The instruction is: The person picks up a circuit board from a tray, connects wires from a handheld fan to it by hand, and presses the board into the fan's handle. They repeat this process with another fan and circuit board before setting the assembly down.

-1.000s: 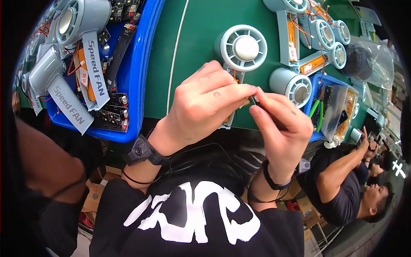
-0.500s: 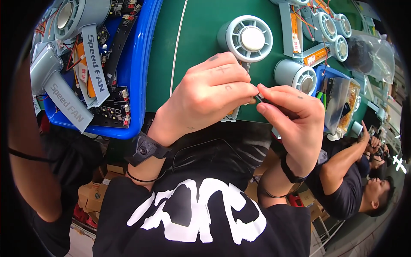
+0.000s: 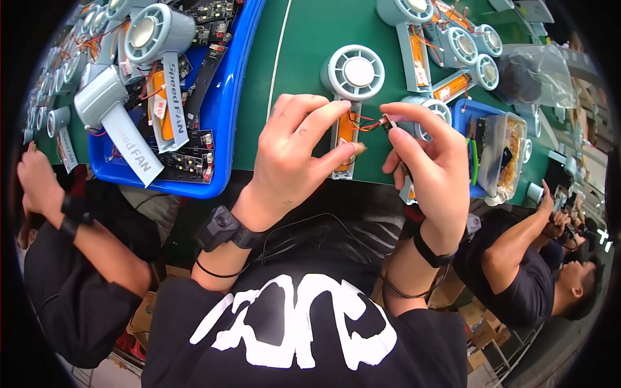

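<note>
A light-blue handheld fan [image 3: 354,74] lies on the green table in front of me, its handle toward me. The handle is uncovered and shows an orange battery [image 3: 347,133]. Beside the handle is my left hand [image 3: 288,152], thumb and forefinger apart, with nothing visible between them. My right hand [image 3: 430,152] pinches the end of a black circuit board [image 3: 387,123] between thumb and forefinger. Red and dark wires [image 3: 367,123] run from the handle to that end. The fingers hide most of the board.
At left, a blue bin [image 3: 226,152] holds fans and black circuit boards. More fans [image 3: 462,45] lie at back right, beside a clear plastic bag [image 3: 540,74]. A blue tray with a clear box [image 3: 506,155] stands right. Co-workers' arms [image 3: 107,252] show at both sides.
My hands, close together before, have parted. The left has moved left and opened; the right keeps the circuit board. The wires and battery now show. The left co-worker's arm has shifted.
</note>
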### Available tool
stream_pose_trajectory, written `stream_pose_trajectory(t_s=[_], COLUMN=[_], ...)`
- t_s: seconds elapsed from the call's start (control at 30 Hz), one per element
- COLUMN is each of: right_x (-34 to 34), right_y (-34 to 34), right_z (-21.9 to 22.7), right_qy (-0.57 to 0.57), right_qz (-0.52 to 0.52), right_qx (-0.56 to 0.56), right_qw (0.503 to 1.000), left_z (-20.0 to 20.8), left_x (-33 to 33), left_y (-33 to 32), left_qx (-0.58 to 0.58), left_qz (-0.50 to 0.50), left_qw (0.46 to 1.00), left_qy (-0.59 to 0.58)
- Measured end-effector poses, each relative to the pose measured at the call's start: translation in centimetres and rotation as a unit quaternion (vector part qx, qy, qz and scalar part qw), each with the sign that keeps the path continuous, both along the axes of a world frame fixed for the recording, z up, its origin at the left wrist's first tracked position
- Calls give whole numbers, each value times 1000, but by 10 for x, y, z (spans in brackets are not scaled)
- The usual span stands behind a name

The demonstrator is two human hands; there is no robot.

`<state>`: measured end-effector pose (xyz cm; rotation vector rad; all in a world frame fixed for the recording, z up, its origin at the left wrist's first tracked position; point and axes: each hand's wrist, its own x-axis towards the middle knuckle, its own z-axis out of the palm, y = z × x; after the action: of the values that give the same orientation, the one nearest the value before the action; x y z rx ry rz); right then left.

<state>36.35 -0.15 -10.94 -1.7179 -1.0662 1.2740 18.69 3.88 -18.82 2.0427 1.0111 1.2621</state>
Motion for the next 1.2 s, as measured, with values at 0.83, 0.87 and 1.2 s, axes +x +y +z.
stream_pose_trajectory(t_s=[0.83,0.87,1.2], right_x=[-40,-42,-66], right_y=[-50,-52,-57], right_z=[-5,-11,-11], right_qy=[-105,-152,-238], right_qz=[-89,-85,-119], right_qx=[147,198,261], right_qw=[979,965,928], left_z=[38,40,52], left_x=[19,20,17], left_y=[-42,-43,-42], left_qx=[12,-5,-104], left_qz=[112,128,111], left_qw=[993,992,987], left_qy=[-23,-17,-51])
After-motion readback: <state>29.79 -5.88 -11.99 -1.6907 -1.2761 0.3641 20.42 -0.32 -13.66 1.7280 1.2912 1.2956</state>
